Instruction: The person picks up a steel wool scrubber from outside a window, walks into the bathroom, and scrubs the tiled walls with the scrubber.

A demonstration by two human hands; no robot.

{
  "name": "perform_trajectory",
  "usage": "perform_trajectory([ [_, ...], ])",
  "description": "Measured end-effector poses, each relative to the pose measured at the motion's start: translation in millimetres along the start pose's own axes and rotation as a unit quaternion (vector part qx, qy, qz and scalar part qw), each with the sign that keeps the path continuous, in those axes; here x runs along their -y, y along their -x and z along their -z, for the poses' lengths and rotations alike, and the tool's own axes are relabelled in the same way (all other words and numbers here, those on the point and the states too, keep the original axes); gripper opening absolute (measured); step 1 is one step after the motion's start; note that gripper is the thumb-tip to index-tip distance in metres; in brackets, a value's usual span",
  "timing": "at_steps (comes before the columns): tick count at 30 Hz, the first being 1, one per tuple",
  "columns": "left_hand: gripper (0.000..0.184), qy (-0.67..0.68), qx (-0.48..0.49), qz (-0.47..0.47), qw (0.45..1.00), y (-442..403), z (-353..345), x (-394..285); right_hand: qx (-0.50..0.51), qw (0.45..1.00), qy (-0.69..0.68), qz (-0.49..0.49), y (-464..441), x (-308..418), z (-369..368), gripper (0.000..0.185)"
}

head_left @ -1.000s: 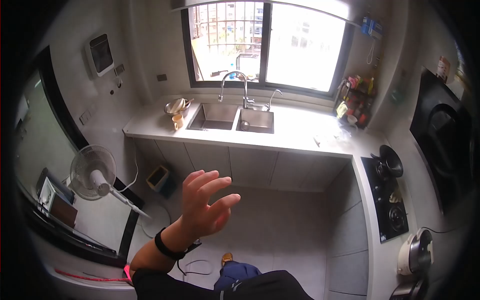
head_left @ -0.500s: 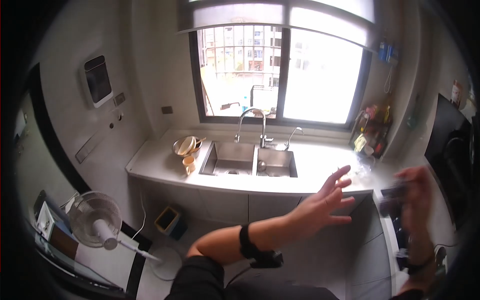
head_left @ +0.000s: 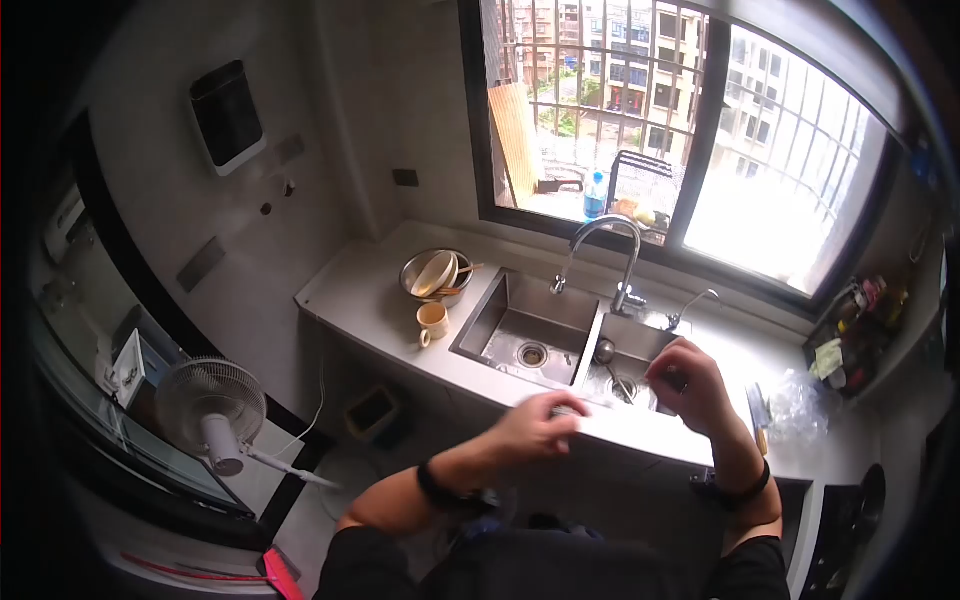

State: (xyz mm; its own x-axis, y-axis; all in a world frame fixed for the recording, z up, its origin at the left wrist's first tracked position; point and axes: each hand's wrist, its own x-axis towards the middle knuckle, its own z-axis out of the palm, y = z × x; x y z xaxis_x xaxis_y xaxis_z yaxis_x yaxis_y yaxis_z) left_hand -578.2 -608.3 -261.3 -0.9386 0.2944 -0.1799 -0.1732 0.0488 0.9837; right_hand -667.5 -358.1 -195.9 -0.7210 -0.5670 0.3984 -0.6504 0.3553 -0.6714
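Note:
My left hand (head_left: 535, 428) is above the counter's front edge, before the large sink basin (head_left: 510, 325). Its fingers are curled in, slightly blurred, and a small pale patch shows at the fingertips. Over the front right of the small basin (head_left: 640, 338), my right hand (head_left: 695, 388) is closed too, with a dark spot between thumb and fingers. I cannot make out what either hand holds, if anything. A ladle (head_left: 605, 352) lies in the small basin, partly hidden. Behind the sink rises the curved tap (head_left: 632, 255).
On the left counter are a metal bowl (head_left: 408, 278) holding smaller bowls and a yellowish mug (head_left: 432, 320). A knife (head_left: 758, 412) and a clear plastic bag (head_left: 803, 405) lie on the right. A fan (head_left: 212, 405) and a bin (head_left: 370, 412) stand at lower left.
My view has swung right and down toward the sink. My left hand, spread before, has curled. My right hand, formerly blurred at the far right with something dark, is now over the small basin.

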Motion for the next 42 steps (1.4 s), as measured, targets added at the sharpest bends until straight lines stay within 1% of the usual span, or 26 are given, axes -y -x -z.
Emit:
perform_trajectory([
  [1, 0.017, 0.047, -0.038, 0.024, 0.998, -7, 31, 13, -0.012, 1.000, -0.019, 0.014, -21, -18, 6, 0.011],
  [2, 0.014, 0.052, -0.096, 0.003, 0.994, -10, 60, 23, -0.031, 0.999, -0.023, 0.007, -42, -26, 13, 0.012],
  [4, 0.017, 0.090, -0.156, -0.003, 0.984, -5, 111, 25, -0.051, 0.996, -0.073, -0.022, -79, -40, 15, 0.012],
  [5, 0.017, 0.066, -0.178, -0.003, 0.982, -4, 132, 26, -0.053, 0.997, -0.051, 0.002, -95, -53, 11, 0.014],
  [8, 0.016, -0.001, -0.256, -0.004, 0.967, -5, 189, 41, -0.058, 0.992, -0.109, -0.031, -132, -78, 0, 0.015],
  [11, 0.015, 0.006, -0.319, -0.005, 0.948, -7, 261, 63, -0.045, 0.985, -0.162, -0.050, -163, -102, -2, 0.017],
  [12, 0.015, 0.010, -0.329, -0.011, 0.944, -6, 286, 67, -0.022, 0.985, -0.153, -0.079, -172, -111, 0, 0.017],
  [14, 0.013, -0.018, -0.343, 0.008, 0.939, 0, 345, 86, -0.023, 0.997, -0.057, -0.039, -183, -129, -1, 0.019],
  [15, 0.012, -0.030, -0.347, 0.024, 0.937, 3, 374, 89, -0.037, 0.997, -0.049, -0.056, -188, -130, 0, 0.017],
  [16, 0.011, -0.059, -0.377, 0.031, 0.924, 6, 400, 91, -0.067, 0.986, -0.105, -0.107, -196, -126, -2, 0.015],
  [17, 0.010, -0.089, -0.405, 0.038, 0.909, 9, 426, 89, -0.083, 0.986, -0.108, -0.092, -202, -139, 4, 0.014],
  [19, 0.010, -0.063, -0.390, 0.017, 0.919, 21, 487, 98, -0.105, 0.974, -0.143, -0.140, -209, -160, 16, 0.009],
  [22, 0.011, -0.102, -0.465, 0.018, 0.879, 34, 584, 117, -0.191, 0.966, -0.097, -0.145, -206, -192, 31, 0.007],
  [24, 0.011, -0.108, -0.523, 0.038, 0.844, 45, 643, 134, -0.223, 0.959, -0.087, -0.151, -189, -214, 48, 0.016],
  [25, 0.011, -0.116, -0.555, 0.057, 0.822, 50, 666, 138, -0.235, 0.959, -0.033, -0.157, -179, -222, 57, 0.019],
  [27, 0.014, -0.193, -0.604, 0.110, 0.765, 56, 709, 154, -0.285, 0.935, -0.057, -0.204, -159, -233, 79, 0.020],
  [29, 0.016, -0.279, -0.624, 0.181, 0.707, 58, 743, 164, -0.397, 0.873, -0.106, -0.261, -131, -262, 119, 0.023],
  [30, 0.019, -0.346, -0.635, 0.165, 0.671, 67, 778, 202, -0.470, 0.828, -0.088, -0.293, -102, -282, 158, 0.027],
  [31, 0.018, -0.359, -0.650, 0.176, 0.647, 63, 789, 203, -0.536, 0.779, -0.072, -0.317, -79, -304, 204, 0.032],
  [33, 0.018, -0.383, -0.676, 0.195, 0.599, 48, 794, 196, -0.561, 0.755, 0.014, -0.339, -31, -328, 280, 0.039],
  [34, 0.018, -0.396, -0.676, 0.193, 0.590, 42, 798, 191, -0.587, 0.733, 0.199, -0.280, -26, -318, 296, 0.044],
  [35, 0.018, -0.411, -0.676, 0.190, 0.581, 36, 804, 184, -0.606, 0.651, 0.390, -0.238, -21, -308, 313, 0.053],
  [36, 0.019, -0.426, -0.675, 0.190, 0.572, 34, 808, 180, -0.616, 0.588, 0.474, -0.226, -14, -290, 320, 0.052],
  [37, 0.019, -0.422, -0.690, 0.193, 0.556, 35, 811, 176, -0.616, 0.575, 0.483, -0.238, -13, -280, 320, 0.050],
  [39, 0.020, -0.407, -0.722, 0.195, 0.525, 40, 819, 177, -0.609, 0.588, 0.452, -0.282, -11, -258, 314, 0.048],
  [42, 0.025, -0.441, -0.677, 0.169, 0.564, 50, 856, 215, -0.595, 0.634, 0.382, -0.315, -14, -249, 307, 0.044],
])
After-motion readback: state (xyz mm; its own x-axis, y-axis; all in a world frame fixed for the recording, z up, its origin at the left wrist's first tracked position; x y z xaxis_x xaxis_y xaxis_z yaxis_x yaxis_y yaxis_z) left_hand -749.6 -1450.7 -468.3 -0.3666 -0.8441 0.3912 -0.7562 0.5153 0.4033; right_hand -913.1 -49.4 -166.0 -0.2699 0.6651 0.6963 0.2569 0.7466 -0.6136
